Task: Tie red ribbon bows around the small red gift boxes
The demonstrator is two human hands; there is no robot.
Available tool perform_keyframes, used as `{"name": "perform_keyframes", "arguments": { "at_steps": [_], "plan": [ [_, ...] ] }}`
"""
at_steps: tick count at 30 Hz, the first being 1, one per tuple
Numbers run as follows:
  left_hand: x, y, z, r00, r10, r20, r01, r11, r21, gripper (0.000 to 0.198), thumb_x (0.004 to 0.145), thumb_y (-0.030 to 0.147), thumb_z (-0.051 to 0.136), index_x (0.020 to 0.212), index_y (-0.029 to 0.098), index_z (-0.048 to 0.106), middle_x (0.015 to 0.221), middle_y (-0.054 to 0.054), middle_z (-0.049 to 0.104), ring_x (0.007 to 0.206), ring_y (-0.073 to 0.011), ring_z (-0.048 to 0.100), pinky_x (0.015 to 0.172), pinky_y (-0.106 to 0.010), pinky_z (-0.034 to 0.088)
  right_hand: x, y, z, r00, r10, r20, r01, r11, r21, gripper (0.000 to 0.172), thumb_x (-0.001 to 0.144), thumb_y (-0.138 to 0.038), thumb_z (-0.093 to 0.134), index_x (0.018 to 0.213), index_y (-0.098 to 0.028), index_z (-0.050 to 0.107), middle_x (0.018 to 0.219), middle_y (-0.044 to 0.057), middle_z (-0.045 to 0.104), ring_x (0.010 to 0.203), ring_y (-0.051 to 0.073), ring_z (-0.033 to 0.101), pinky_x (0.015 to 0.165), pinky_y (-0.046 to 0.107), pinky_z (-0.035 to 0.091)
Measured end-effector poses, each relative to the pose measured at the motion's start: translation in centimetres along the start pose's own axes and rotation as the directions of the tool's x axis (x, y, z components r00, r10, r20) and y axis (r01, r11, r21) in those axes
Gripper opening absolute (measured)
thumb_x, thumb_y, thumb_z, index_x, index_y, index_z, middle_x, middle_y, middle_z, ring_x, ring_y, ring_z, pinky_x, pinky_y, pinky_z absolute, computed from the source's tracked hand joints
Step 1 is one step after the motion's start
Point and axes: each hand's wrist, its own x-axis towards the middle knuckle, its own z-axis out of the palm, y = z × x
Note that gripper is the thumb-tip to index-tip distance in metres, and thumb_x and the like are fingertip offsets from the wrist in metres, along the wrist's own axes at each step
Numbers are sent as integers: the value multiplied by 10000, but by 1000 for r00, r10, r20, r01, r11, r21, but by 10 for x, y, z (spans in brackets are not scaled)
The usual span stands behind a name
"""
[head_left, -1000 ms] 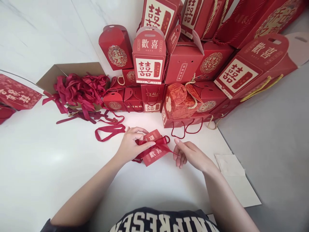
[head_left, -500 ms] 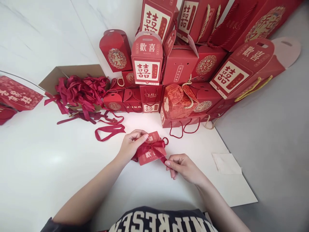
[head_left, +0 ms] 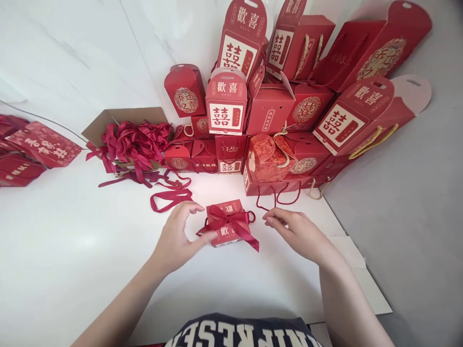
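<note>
White stone tabletop (head_left: 72,250), bow tied on the little box, both my hands open

A small red gift box (head_left: 222,237) sits flat between my hands, with its satin ribbon (head_left: 231,220) tied in a bow across the top and the tails lying loose; the bow looks done. My left hand (head_left: 175,241) is open and empty, fingers reaching to the box's near corner, perhaps touching it, though that's hard to tell from here. My right hand (head_left: 298,231) is open too, fingertips just apart from the box. My left forearm (head_left: 125,301) and right forearm (head_left: 343,289) angle inward. Cut ribbons (head_left: 135,144) heap in a cardboard carton (head_left: 125,115) beside stacked red gift boxes (head_left: 269,108)
</note>
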Motion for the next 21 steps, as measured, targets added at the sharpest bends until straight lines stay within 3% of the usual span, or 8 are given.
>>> {"name": "perform_keyframes", "arguments": {
  "at_steps": [2, 4, 6, 8, 12, 15, 18, 21],
  "plan": [
    [-6, -3, 2, 991, -6, 134, 3, 1000, 22, 861, 671, 493, 777, 1381, 258, 350, 1427, -112, 415, 1305, -308, 416, 1082, -472, 379, 4, -5, 8, 994, -64, 84, 56, 994, 90, 268, 959, -308, 394, 1064, -257, 635, 1006, 41, 708, 945, 220, 652, 827, 348, 473],
    [-9, -8, 4, 971, 0, 239, 4, 1000, -16, 1092, 645, 511, 792, 1491, 275, 145, 1548, -127, 239, 1412, -333, 279, 1145, -507, 305, 8, -8, 19, 962, -188, 197, 142, 964, 226, 281, 959, -276, 407, 1135, -265, 624, 1073, 34, 693, 1001, 200, 641, 893, 340, 468],
    [-8, -15, 4, 960, 15, 280, 10, 996, -84, 1142, 683, 490, 773, 1514, 281, 17, 1576, -136, 167, 1441, -331, 233, 1158, -506, 294, 12, -8, 31, 916, -291, 277, 183, 916, 356, 274, 949, -268, 446, 1160, -271, 620, 1120, 22, 678, 1029, 181, 628, 915, 322, 469],
    [-7, -21, -1, 953, 37, 300, 3, 991, -131, 1097, 736, 451, 738, 1517, 282, -15, 1571, -140, 181, 1437, -322, 254, 1147, -490, 323, 16, -5, 42, 902, -317, 292, 164, 879, 448, 267, 940, -293, 485, 1174, -260, 608, 1127, 27, 674, 1025, 179, 625, 900, 314, 479],
    [-10, -30, -22, 942, 45, 333, -30, 998, -52, 959, 785, 416, 693, 1517, 287, 87, 1571, -121, 208, 1431, -328, 266, 1146, -483, 328, 21, 10, 56, 951, -217, 220, 73, 849, 523, 275, 939, -362, 507, 1155, -211, 582, 1044, 55, 689, 964, 188, 638, 883, 336, 477],
    [-24, -40, -51, 951, -46, 307, 24, 997, 75, 879, 780, 440, 689, 1495, 304, 197, 1551, -97, 274, 1402, -326, 321, 1139, -468, 339, 20, 21, 61, 964, -158, 212, 25, 853, 521, 279, 930, -391, 524, 1119, -197, 591, 1015, 64, 683, 947, 193, 628, 862, 334, 469],
    [-51, -67, -93, 966, -202, 161, 175, 970, 168, 878, 777, 458, 680, 1492, 337, 186, 1529, -62, 324, 1348, -302, 405, 1082, -413, 417, 20, 28, 62, 966, -119, 229, -15, 859, 511, 281, 925, -400, 532, 1108, -197, 597, 998, 61, 672, 929, 191, 617, 854, 331, 459],
    [-85, -112, -143, 910, -413, -41, 407, 867, 287, 896, 756, 502, 677, 1488, 340, 187, 1484, -52, 401, 1272, -281, 491, 1015, -384, 474, 21, 31, 63, 967, -102, 235, -31, 863, 504, 277, 924, -406, 531, 1095, -201, 603, 982, 54, 666, 928, 192, 608, 849, 327, 449]
  ]
}}
